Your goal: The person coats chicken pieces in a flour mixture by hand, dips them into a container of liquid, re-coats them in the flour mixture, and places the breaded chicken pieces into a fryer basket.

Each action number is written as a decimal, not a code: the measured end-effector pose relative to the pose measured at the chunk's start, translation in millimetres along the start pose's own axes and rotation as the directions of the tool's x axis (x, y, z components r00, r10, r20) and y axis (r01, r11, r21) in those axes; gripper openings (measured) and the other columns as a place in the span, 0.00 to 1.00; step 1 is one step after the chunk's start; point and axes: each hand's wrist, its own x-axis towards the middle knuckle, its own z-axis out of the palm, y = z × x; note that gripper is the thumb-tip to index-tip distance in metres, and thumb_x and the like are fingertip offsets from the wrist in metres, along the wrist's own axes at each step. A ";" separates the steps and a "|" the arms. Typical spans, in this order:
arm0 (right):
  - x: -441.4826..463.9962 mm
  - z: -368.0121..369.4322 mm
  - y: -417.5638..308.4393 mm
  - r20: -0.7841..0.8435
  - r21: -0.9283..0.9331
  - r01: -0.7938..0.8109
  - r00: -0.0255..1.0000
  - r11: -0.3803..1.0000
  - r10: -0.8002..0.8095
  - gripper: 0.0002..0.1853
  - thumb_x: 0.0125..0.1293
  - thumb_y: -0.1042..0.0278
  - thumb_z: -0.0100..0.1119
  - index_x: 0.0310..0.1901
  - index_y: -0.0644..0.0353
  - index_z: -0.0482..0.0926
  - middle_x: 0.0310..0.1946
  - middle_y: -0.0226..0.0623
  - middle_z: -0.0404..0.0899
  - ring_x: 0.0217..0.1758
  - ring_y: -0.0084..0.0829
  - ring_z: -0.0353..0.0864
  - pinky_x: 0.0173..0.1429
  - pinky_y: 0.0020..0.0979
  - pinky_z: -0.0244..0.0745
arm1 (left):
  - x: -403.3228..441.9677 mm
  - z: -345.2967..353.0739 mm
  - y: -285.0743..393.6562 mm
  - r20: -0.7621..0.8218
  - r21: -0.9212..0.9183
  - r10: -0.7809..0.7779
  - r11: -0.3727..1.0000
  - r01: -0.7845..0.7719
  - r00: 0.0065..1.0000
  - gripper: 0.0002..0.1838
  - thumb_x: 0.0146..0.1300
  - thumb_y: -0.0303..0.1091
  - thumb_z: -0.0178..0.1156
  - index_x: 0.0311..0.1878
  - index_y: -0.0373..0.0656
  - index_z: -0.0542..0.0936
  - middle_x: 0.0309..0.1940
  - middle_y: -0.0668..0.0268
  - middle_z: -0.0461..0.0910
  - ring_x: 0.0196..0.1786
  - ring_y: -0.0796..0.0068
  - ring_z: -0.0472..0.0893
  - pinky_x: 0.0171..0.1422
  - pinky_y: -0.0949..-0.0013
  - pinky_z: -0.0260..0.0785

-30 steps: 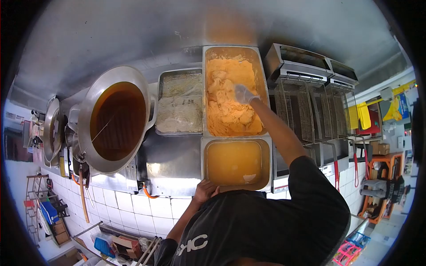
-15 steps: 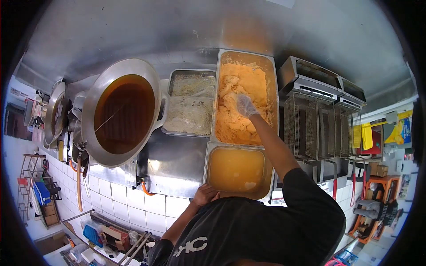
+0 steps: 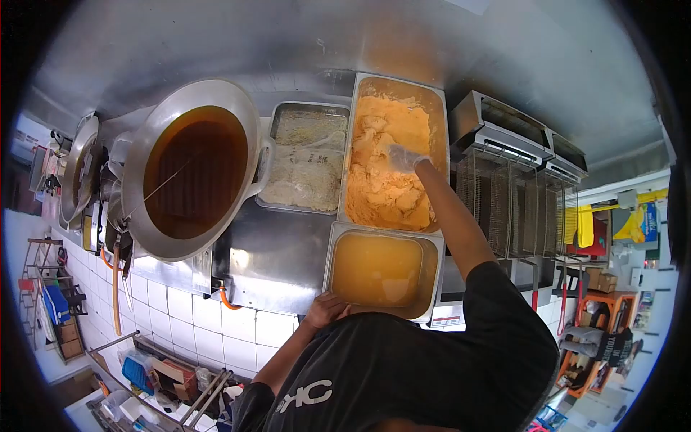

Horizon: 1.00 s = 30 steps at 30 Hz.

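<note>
My right hand [image 3: 408, 159], in a clear plastic glove, is over the right part of a deep metal tray [image 3: 440, 119]. Orange breading flour [image 3: 385, 191] lies lumpy inside, and the gloved fingers point left across it, seemingly stretched out. No separate piece shows in that hand, though the glove blurs the fingers. My bare left hand [image 3: 326, 309] grips the near-left corner of a metal pan [image 3: 437, 270] just in front of the tray. Cloudy yellow-orange liquid [image 3: 378, 266] fills much of this pan.
To the left, a large wok [image 3: 252, 129] holds dark brown oil [image 3: 194, 173] with a thin rod across it. A shallow tray [image 3: 302, 155] of pale flour sits between wok and breading. Wire fryer baskets [image 3: 504, 201] stand at right, their handles [image 3: 534, 288] sticking out toward me.
My right hand has shifted a little to the right and away from me over the breading flour. The whole view has moved slightly; my left hand stays at the pan's corner.
</note>
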 end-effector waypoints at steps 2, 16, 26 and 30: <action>-3.6 -11.8 -2.0 -0.026 0.434 -0.065 0.996 0.899 0.085 0.17 0.85 0.60 0.44 0.63 0.55 0.78 0.58 0.34 0.79 0.52 0.29 0.79 0.54 0.28 0.77 | 3.1 -3.0 2.2 0.011 -0.005 -0.004 1.000 0.004 1.000 0.07 0.62 0.25 0.70 0.29 0.44 0.83 0.27 0.67 0.81 0.31 0.68 0.83 0.34 0.63 0.73; -11.9 -49.9 -32.3 0.483 -0.799 0.554 0.823 0.233 -0.300 0.10 0.82 0.62 0.51 0.47 0.55 0.80 0.40 0.33 0.81 0.43 0.29 0.79 0.47 0.31 0.78 | 5.0 -2.6 4.8 -0.022 -0.026 0.004 1.000 -0.005 1.000 0.07 0.61 0.25 0.70 0.29 0.44 0.82 0.27 0.67 0.80 0.30 0.67 0.82 0.34 0.63 0.72; -82.9 -24.3 -4.4 0.300 -0.688 0.554 0.805 0.469 -0.511 0.16 0.82 0.57 0.52 0.59 0.59 0.79 0.55 0.32 0.77 0.53 0.29 0.74 0.55 0.35 0.76 | 0.2 -2.0 -0.2 0.022 -0.018 0.014 1.000 -0.013 1.000 0.07 0.58 0.25 0.71 0.29 0.44 0.82 0.27 0.66 0.81 0.29 0.65 0.81 0.34 0.63 0.72; -114.4 -38.1 -5.7 0.369 -0.810 0.560 0.720 0.176 -0.588 0.26 0.77 0.46 0.58 0.64 0.57 0.76 0.58 0.34 0.78 0.58 0.29 0.79 0.56 0.35 0.80 | 1.5 0.5 2.3 0.020 0.016 0.005 1.000 -0.005 1.000 0.06 0.57 0.25 0.73 0.29 0.44 0.83 0.29 0.65 0.83 0.30 0.63 0.83 0.35 0.61 0.73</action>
